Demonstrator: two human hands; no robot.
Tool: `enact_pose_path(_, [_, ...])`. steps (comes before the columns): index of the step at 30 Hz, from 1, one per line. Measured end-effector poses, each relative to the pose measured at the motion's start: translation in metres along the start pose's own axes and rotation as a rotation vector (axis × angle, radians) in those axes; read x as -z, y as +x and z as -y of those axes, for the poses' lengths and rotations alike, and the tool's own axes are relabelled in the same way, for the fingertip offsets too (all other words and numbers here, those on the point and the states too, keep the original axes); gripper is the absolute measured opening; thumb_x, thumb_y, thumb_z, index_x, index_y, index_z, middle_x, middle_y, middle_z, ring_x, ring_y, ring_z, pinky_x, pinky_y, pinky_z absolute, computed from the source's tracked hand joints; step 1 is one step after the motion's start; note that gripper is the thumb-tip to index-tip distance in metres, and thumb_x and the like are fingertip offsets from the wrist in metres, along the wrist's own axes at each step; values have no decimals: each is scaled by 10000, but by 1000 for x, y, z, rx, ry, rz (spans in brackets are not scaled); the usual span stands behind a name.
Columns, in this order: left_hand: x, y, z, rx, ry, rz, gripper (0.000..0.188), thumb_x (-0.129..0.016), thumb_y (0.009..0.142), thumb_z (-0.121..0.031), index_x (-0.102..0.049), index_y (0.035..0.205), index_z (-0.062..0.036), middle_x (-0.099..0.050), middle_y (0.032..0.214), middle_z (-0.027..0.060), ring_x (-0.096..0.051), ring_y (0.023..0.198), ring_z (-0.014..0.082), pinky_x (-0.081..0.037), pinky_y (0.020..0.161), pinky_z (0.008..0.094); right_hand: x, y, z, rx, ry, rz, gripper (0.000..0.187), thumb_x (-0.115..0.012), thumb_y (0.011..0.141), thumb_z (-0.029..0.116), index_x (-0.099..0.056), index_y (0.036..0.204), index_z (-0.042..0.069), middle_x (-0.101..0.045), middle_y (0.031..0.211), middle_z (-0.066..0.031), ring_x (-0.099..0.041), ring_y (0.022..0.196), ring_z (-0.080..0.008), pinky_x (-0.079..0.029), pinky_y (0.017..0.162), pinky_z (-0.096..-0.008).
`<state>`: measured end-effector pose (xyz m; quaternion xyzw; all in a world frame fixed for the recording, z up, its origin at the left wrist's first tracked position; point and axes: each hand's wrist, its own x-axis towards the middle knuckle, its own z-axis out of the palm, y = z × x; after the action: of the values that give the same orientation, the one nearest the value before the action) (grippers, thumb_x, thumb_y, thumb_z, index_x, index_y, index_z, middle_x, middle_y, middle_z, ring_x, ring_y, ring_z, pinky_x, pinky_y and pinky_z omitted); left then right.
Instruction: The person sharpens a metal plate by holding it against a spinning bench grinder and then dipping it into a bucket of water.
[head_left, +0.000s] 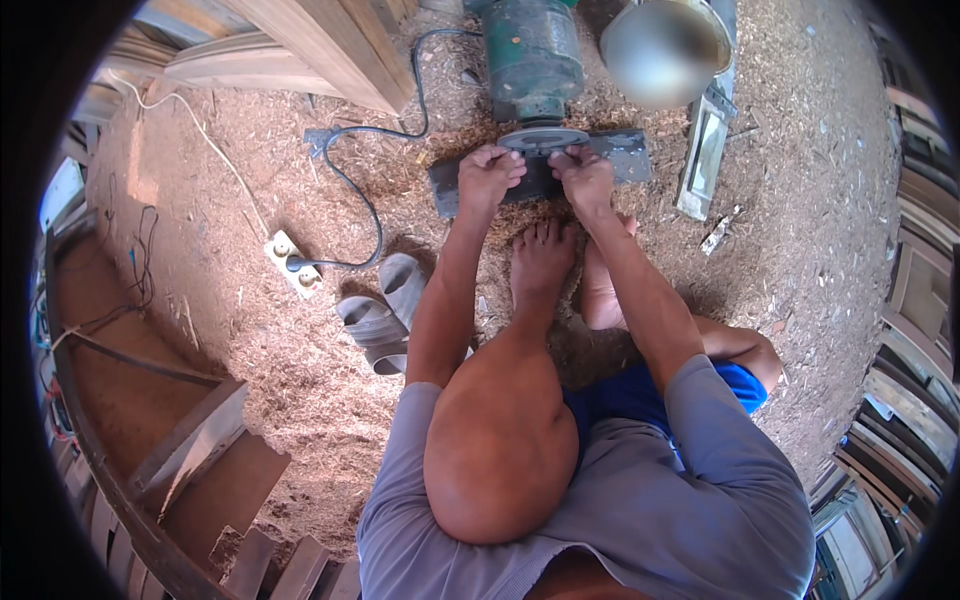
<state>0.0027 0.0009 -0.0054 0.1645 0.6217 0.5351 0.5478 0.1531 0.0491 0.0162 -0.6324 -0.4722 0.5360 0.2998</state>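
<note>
Floor spreads to your right; the motor bounds you ahead. Your left hand and right hand, half-curled, sit by the disc; their hold I cannot tell.

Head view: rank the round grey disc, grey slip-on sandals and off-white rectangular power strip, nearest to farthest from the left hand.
1. Round grey disc: just beyond and right of the left hand.
2. Grey slip-on sandals: lower left.
3. Off-white power strip: farther left.
</note>
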Motion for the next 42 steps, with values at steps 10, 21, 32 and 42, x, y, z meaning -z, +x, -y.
enact_pose_path(10, [-1, -2, -4, 2, 27, 8, 189, -678, 851, -115, -595, 956, 18, -684, 875, 148, -690, 729, 191, -551, 593, 260, -1, -2, 0, -29, 106, -1, 205, -678, 819, 70, -612, 940, -82, -685, 775, -118, -630, 640, -127, -486, 590, -228])
enact_pose_path(21, [-4, 1, -1, -5, 38, 0, 177, -689, 846, -126, -598, 930, 1, -686, 843, 125, -683, 704, 169, -530, 572, 245, -2, 0, -4, -25, 90, -35, 174, -664, 831, 68, -620, 928, -69, -686, 784, -116, -634, 649, -128, -497, 602, -231])
enact_pose_path(32, [-4, -3, -6, -12, -10, -39, 125, -625, 869, -58, -574, 941, 32, -672, 834, 129, -669, 671, 159, -529, 549, 231, -6, -1, -2, -12, 4, -27, 161, -670, 827, 72, -623, 918, -52, -685, 761, -102, -620, 627, -117, -475, 569, -232])
enact_pose_path(42, [31, -41, -10, -41, -70, 48, 104, -602, 899, -79, -577, 967, -4, -663, 872, 100, -665, 743, 152, -556, 650, 243, 17, -48, 7, -166, 461, 371, 164, -608, 897, 114, -634, 1013, 1, -694, 879, -73, -607, 697, -68, -484, 635, -207])
